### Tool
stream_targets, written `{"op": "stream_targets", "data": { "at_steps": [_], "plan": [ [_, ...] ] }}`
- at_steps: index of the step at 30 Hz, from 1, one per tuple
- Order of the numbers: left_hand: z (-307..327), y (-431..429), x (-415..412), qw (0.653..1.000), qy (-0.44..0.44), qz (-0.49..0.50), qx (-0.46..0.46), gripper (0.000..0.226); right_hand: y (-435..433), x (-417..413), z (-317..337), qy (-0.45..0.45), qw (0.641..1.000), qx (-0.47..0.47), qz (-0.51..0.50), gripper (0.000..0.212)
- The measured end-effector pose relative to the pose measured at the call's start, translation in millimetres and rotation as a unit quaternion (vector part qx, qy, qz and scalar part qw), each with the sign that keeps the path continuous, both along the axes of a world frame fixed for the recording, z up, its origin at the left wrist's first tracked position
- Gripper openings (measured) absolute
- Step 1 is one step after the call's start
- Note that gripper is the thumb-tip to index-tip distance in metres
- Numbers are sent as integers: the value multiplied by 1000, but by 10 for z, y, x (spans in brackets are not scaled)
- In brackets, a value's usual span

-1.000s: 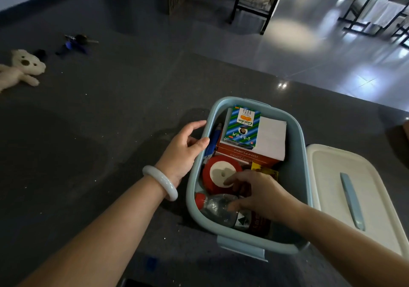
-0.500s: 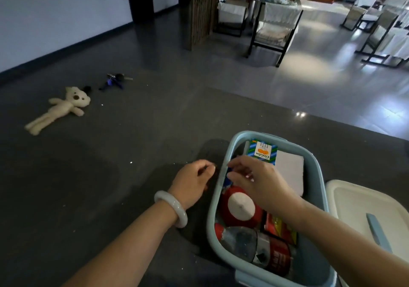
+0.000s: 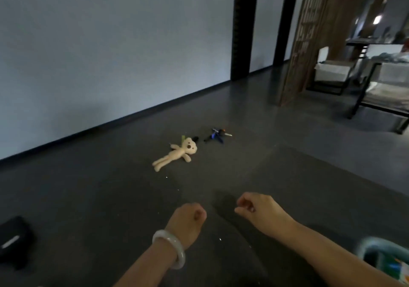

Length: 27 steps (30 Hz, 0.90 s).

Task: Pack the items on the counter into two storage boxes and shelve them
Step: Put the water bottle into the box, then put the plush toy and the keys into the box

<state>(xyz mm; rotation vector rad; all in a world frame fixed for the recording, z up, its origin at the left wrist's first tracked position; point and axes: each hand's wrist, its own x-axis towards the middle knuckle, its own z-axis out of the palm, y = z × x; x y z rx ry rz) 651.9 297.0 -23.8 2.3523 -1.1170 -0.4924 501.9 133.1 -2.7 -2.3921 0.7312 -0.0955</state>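
Dark counter (image 3: 88, 198); storage box (image 3: 364, 245), contents blurred

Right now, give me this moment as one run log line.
left hand curled, empty | right hand curled, empty | plush bear and keys lying on counter, unpacked | storage box at lower right edge

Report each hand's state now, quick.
Left hand: closed in a fist, holding nothing.
Right hand: closed, fingers curled, nothing visible in it.
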Motion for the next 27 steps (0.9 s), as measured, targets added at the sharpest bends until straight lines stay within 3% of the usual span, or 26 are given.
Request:
{"op": "stream_targets", "data": {
  "at_steps": [7, 12, 17, 21, 24, 27],
  "plan": [
    [-58, -163, 813, 998, 8, 58, 14, 17, -387, 1113, -215, -3, 998, 67, -8, 6],
    [-256, -532, 1298, 997, -4, 81, 13, 15, -767, 1652, -474, -7, 995, 95, -39, 15],
    [-472, -932, 1778, 990, -136, 37, -8, 28, -1109, 1998, -732, -37, 991, 110, -65, 24],
    [-541, -1275, 2201, 973, -222, 60, -25, 37, -1351, 2129, -967, -51, 991, 98, -69, 37],
    [-633, -1512, 2459, 978, -187, 78, 49, 75, -1498, 2108, -1155, -51, 994, 61, -73, 44],
    [-783, -1671, 2540, 985, -112, 94, 95, 77, -1555, 2067, -1324, -73, 994, 25, -79, 47]
  ]
}}
